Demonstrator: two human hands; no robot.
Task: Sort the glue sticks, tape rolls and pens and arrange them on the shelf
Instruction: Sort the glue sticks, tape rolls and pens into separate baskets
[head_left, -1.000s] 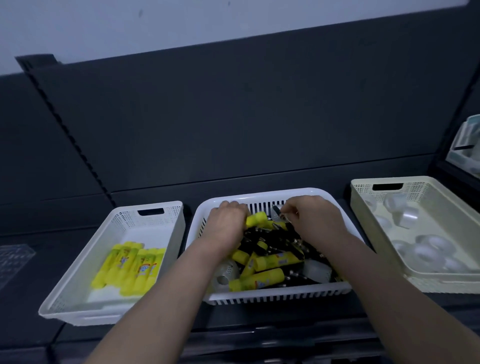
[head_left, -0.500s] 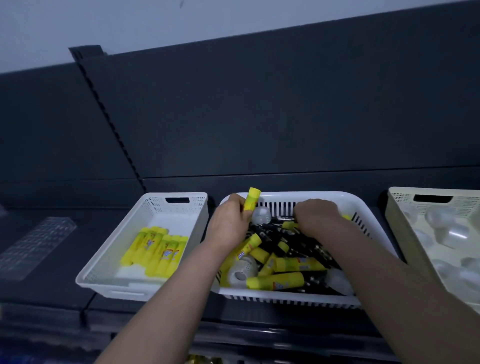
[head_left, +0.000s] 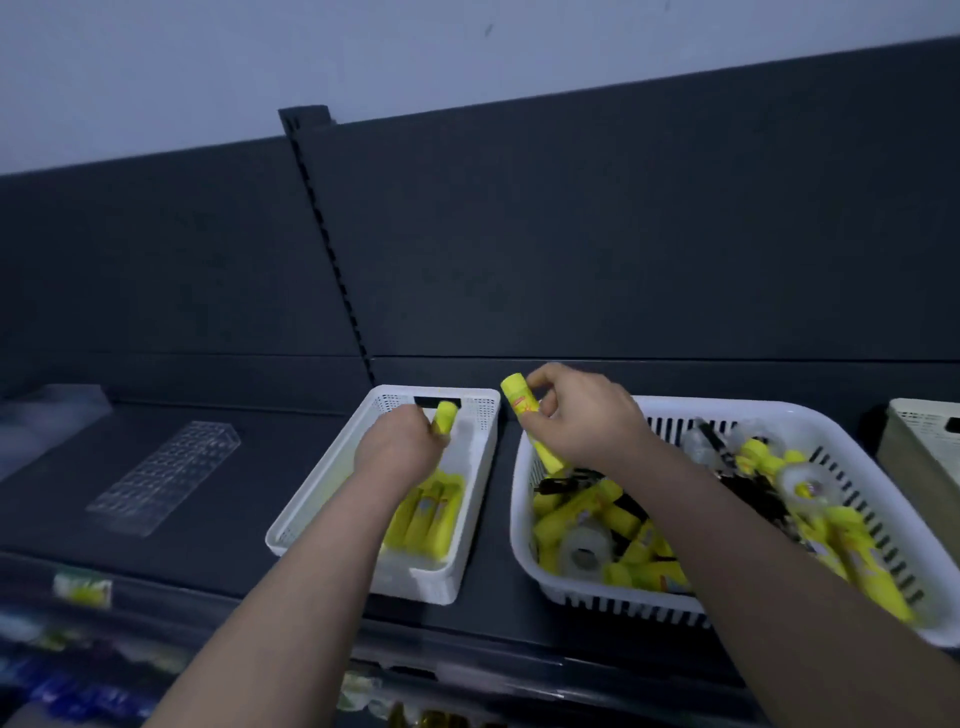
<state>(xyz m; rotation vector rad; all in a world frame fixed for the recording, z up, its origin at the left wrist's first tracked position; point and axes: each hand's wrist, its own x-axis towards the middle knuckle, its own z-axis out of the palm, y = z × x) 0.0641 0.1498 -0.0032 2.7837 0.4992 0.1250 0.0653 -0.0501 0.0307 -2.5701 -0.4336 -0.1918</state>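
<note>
Gripping a yellow glue stick (head_left: 445, 417) in curled fingers, the left hand (head_left: 400, 447) hangs over the far end of the small white basket (head_left: 322, 483), where a row of glue sticks (head_left: 431, 514) lies side by side. The right hand (head_left: 582, 421) clutches a second glue stick (head_left: 527, 415) (cap end tilted up and to the left) above the far left corner of the large white basket (head_left: 727, 402), which holds a jumble of glue sticks, a tape roll (head_left: 584, 551) and black pens (head_left: 748, 488). Both baskets sit on the dark shelf (head_left: 498, 519); a clear rack (head_left: 161, 478) lies further left.
</note>
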